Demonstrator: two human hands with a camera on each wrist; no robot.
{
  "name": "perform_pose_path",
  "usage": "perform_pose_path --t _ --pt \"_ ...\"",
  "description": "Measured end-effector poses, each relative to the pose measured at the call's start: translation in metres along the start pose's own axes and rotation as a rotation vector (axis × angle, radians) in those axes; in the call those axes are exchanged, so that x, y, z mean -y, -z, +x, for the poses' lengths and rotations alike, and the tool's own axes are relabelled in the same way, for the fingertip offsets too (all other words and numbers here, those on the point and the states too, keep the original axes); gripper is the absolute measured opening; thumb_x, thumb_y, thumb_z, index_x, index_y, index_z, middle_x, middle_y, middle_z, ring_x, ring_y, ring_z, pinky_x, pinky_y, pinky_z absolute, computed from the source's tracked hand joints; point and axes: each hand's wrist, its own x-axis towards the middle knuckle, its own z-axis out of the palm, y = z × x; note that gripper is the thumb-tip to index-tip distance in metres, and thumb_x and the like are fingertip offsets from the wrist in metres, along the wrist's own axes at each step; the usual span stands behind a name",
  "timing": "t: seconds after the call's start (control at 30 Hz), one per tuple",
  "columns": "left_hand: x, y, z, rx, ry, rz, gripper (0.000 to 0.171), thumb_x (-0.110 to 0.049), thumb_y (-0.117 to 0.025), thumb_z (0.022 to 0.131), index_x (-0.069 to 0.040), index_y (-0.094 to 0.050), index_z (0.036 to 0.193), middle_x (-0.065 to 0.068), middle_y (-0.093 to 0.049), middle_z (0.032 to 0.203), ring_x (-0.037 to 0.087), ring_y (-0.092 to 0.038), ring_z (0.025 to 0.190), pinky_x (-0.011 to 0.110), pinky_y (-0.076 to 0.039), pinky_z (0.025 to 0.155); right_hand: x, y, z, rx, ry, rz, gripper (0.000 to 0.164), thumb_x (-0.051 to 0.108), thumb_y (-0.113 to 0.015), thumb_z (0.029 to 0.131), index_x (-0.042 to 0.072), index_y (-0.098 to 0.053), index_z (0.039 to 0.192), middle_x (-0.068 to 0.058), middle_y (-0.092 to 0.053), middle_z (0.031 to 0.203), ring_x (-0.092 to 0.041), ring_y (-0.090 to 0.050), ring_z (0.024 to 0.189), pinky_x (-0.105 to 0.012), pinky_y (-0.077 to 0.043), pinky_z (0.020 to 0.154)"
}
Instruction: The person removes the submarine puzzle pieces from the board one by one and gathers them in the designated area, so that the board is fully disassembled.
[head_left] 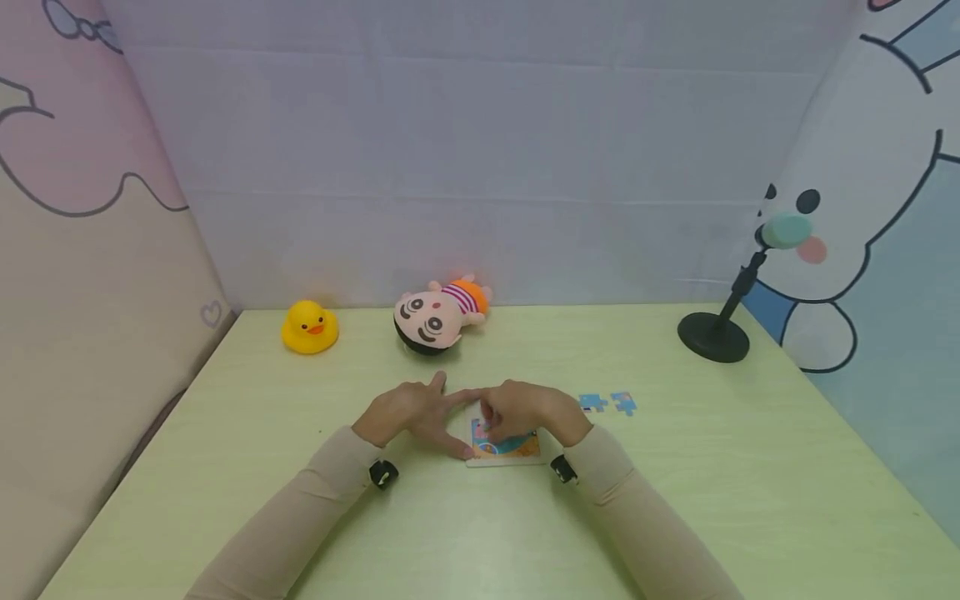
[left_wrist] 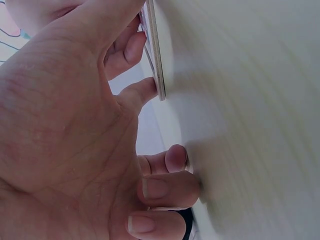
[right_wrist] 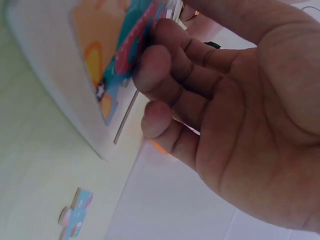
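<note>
A small jigsaw board [head_left: 504, 465] with a pale rim and a colourful picture lies flat between my hands. My left hand [head_left: 408, 414] spreads its thumb and index finger along the board's left side. The thumb rests at the near left corner; in the left wrist view the index fingertip touches the board's edge [left_wrist: 160, 75]. Bent over the upper left of the picture, my right hand [head_left: 525, 410] pinches a puzzle piece [head_left: 485, 425], mostly hidden by its fingers. In the right wrist view its other fingers [right_wrist: 156, 117] curl above the picture [right_wrist: 100, 50].
Two loose blue puzzle pieces [head_left: 592, 403] [head_left: 623, 403] lie right of the board on the pale green table [head_left: 360, 533]. Along the back sit a yellow rubber duck [head_left: 309, 327], a doll [head_left: 438, 317] on its side and a black stand [head_left: 715, 336]. Behind hangs a white cloth [head_left: 480, 150].
</note>
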Motion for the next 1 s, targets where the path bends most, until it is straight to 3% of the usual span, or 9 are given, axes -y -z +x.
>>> perform_pose_path --t 0.3,0.6,0.9,1.0 --pt "-0.0015 0.0004 -0.0022 0.006 0.003 -0.002 0.099 -0.084 -0.062 0.072 -0.049 -0.022 0.156 0.010 -0.039 0.119 0.025 -0.054 0.074 0.036 -0.044 0.062 0.0017 -0.0004 -0.0019 0.001 -0.009 -0.007 0.017 0.018 -0.075 0.091 0.014 -0.060 0.098 0.005 -0.061 0.085 -0.011 -0.057 0.076 -0.032 -0.048 0.073" --pt "-0.0002 -0.0009 -0.0017 -0.004 -0.008 -0.005 0.099 -0.083 -0.063 0.073 -0.047 -0.024 0.156 0.011 -0.039 0.120 0.026 -0.055 0.076 0.038 -0.045 0.064 0.0008 0.0004 -0.0012 -0.027 -0.008 -0.002 0.009 0.017 -0.065 0.099 0.014 -0.056 0.099 0.000 -0.056 0.080 -0.012 -0.050 0.069 -0.030 -0.043 0.068" --pt "-0.0007 -0.0007 -0.0024 -0.002 -0.004 -0.014 0.099 -0.083 -0.063 0.073 -0.050 -0.021 0.156 0.011 -0.039 0.120 0.026 -0.055 0.077 0.038 -0.046 0.065 -0.0045 0.0053 -0.0046 0.023 0.042 0.053 0.003 0.015 -0.056 0.103 0.012 -0.057 0.104 0.003 -0.053 0.077 -0.010 -0.049 0.067 -0.028 -0.042 0.069" --pt "-0.0008 0.0003 -0.0020 -0.003 -0.006 -0.013 0.099 -0.083 -0.063 0.073 -0.050 -0.021 0.156 0.010 -0.038 0.120 0.025 -0.055 0.077 0.038 -0.045 0.064 -0.0062 0.0076 -0.0066 0.042 0.030 0.095 0.004 0.016 -0.055 0.104 0.013 -0.056 0.102 0.001 -0.056 0.078 -0.011 -0.054 0.068 -0.028 -0.043 0.069"
